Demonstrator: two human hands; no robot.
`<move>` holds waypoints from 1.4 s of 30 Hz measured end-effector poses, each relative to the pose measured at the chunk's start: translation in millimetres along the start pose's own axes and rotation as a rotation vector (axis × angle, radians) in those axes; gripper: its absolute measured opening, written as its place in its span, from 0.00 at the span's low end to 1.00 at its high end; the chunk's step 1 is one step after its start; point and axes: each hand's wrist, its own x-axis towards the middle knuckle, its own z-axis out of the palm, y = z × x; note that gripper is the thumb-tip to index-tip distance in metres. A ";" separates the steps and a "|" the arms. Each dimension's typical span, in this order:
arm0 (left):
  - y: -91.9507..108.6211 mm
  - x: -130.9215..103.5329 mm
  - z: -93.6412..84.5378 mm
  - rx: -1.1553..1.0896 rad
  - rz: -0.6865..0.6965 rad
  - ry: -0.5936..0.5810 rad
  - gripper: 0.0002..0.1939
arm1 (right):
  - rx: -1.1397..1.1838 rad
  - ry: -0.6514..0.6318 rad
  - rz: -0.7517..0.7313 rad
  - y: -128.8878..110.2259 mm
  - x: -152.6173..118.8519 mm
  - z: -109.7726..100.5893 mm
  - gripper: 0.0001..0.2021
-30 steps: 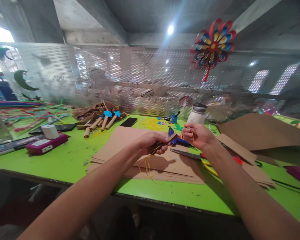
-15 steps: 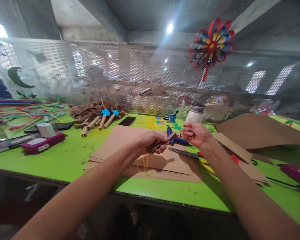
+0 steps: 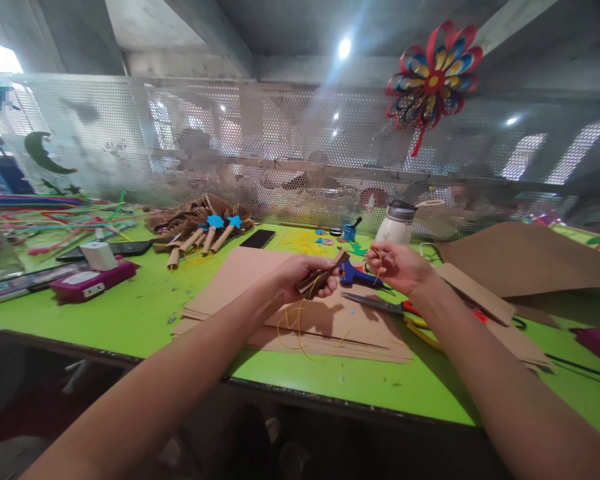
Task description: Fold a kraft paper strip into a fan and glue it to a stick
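Note:
My left hand (image 3: 303, 277) is closed round a narrow bundle of pleated brown paper (image 3: 344, 257) above the stacked paper sheets (image 3: 260, 267). A yellow string (image 3: 300, 337) trails below that hand onto the sheets. To the right, my right hand (image 3: 400, 267) pinches a piece of yellow string (image 3: 379, 259) between thumb and fingers, apart from the bundle. Behind and between the hands lies a blue glue gun (image 3: 353, 273). Scissors (image 3: 375, 303) with red and yellow handles rest partly on the sheets, below my right hand.
Finished-looking brown paper fans (image 3: 200, 233) with blue stars lie at the back left. A phone (image 3: 258, 239), a white bottle (image 3: 395, 227) and a blue pot (image 3: 349, 231) stand or lie behind. A purple power strip (image 3: 95, 280) sits left; large brown paper (image 3: 520, 257) lies right.
The pleated bundle in my left hand has tilted more upright, its end pointing up. The string below has shifted. The whole view has turned slightly left; my right hand still pinches string.

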 end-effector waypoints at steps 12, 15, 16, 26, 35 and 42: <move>3.5 0.6 4.7 -0.277 0.115 -0.022 0.14 | -0.193 0.045 -0.109 12.5 1.3 7.8 0.02; 8.2 -3.7 4.7 -0.321 0.175 -0.028 0.14 | -0.301 0.114 -0.171 19.5 4.0 8.2 0.04; 10.5 -6.2 5.3 -0.327 0.208 -0.023 0.14 | -0.369 0.170 -0.230 21.5 4.4 9.0 0.05; 21.2 -20.3 5.5 -0.331 0.418 0.085 0.11 | -0.457 -0.232 -0.298 38.9 -40.0 57.7 0.08; 20.8 -20.6 3.5 -0.324 0.433 0.068 0.11 | -0.392 -0.363 -0.094 53.4 -43.4 66.0 0.14; 22.3 -23.7 8.8 -0.346 0.509 0.044 0.12 | -0.813 -0.277 -0.454 47.5 -58.5 73.2 0.13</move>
